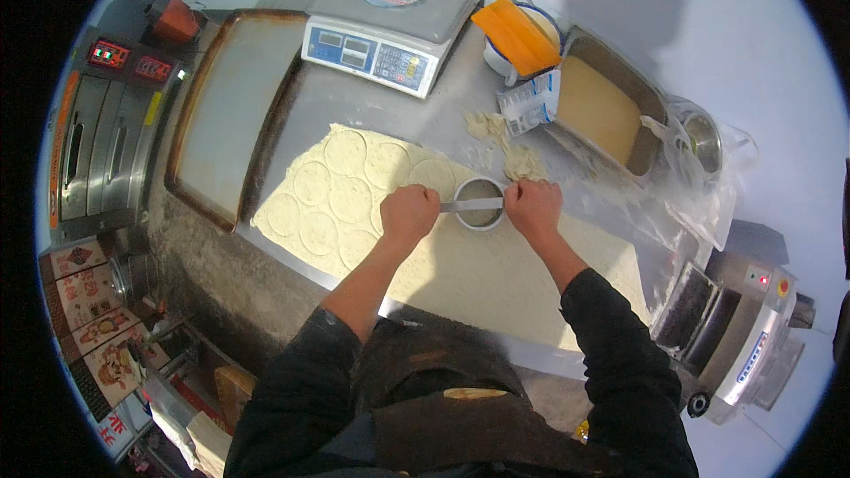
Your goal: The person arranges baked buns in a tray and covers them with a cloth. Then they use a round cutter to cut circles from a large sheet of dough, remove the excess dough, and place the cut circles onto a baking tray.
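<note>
Evidently the grip is a two-handed one: the left hand (pixel 410 212) and the right hand (pixel 533 210) are both curled tight, with no gap showing, around opposite ends of the flat bar that crosses the cutter (pixel 479 204). The ring sits between the two fists, at the far edge of the dough (pixel 531 283); whether it has sunk in or only rests there, I cannot tell. Holding both ends probably keeps the ring level and lets the push fall evenly on either side.

To the left of the grip, circles (pixel 345 152) stand marked in the sheet, packed nearly edge to edge, likely to waste little. To its right and nearer the body, the sheet is unmarked, spread flat on the bench (pixel 434 115) within easy reach. Just beyond the right fist lie scraps (pixel 522 162), seemingly set off the sheet to be out of the way.

Farther out, past the left fist, is a tray (pixel 239 80), and straight beyond the grip a scale (pixel 390 26). Beyond the right fist stand a bowl with an orange slab (pixel 518 35) across it and a tub (pixel 620 57), perhaps pushed back against the wall to leave the arms room
</note>
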`<state>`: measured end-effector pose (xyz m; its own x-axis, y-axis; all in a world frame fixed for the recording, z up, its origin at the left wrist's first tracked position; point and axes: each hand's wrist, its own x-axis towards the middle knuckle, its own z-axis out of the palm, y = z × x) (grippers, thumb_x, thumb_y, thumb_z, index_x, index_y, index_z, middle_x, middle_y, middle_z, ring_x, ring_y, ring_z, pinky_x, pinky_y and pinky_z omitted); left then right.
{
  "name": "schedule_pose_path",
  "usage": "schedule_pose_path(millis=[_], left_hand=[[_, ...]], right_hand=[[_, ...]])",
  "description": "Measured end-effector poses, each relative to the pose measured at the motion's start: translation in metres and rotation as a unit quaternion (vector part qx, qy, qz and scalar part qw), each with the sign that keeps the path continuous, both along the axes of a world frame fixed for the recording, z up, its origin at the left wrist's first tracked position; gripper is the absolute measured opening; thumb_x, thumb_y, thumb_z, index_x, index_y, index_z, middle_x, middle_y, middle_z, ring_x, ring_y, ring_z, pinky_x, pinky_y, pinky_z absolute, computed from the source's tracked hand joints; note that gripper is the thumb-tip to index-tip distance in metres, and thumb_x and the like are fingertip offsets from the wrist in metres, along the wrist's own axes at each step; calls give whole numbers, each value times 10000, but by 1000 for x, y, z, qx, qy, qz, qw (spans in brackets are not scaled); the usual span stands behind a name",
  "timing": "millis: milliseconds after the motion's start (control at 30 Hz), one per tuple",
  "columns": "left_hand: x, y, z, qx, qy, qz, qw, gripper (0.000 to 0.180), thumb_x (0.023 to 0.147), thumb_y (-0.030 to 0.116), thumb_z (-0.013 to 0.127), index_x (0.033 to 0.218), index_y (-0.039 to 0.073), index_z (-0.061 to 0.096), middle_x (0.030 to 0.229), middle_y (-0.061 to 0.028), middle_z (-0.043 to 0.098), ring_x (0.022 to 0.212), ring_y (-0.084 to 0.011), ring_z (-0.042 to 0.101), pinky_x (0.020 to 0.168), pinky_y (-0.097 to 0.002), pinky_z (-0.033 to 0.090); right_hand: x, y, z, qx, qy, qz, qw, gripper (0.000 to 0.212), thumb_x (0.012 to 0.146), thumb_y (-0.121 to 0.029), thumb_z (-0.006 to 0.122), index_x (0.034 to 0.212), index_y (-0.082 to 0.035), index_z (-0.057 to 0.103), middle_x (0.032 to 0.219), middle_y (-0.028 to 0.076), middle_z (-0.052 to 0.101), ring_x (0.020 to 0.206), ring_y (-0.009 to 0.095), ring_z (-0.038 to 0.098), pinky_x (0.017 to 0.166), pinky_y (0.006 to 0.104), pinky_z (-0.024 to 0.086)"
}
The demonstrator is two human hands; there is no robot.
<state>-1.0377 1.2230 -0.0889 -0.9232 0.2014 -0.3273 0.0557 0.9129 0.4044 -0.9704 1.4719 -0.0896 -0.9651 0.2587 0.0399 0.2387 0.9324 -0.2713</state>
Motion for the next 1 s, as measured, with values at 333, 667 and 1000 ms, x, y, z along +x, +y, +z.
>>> schedule_pose_path(millis=[333, 667, 1000], left_hand=[[4, -12, -22, -2, 39, -92, 995, 369, 968, 300, 555, 806, 33, 750, 785, -232, 741, 740, -423, 743, 705, -538, 589], [73, -56, 33, 117, 53, 28, 991, 328, 973, 292, 583, 804, 35, 696, 779, -240, 690, 757, -454, 693, 719, -571, 532], [85, -106, 4, 112, 86, 59, 988, 309, 947, 260, 609, 755, 30, 684, 709, -231, 677, 677, -458, 679, 627, -565, 518]], right_hand=[[18, -9, -30, 31, 98, 17, 994, 230, 840, -244, 619, 698, -70, 673, 676, 161, 622, 683, 367, 586, 699, 508, 395], [40, -38, 32, -9, 146, 75, 986, 191, 773, -175, 683, 611, -95, 624, 638, 150, 601, 656, 345, 554, 677, 483, 374], [35, -94, 10, -34, 84, 64, 994, 245, 818, -202, 697, 620, -83, 615, 624, 154, 575, 657, 359, 570, 697, 496, 408]])
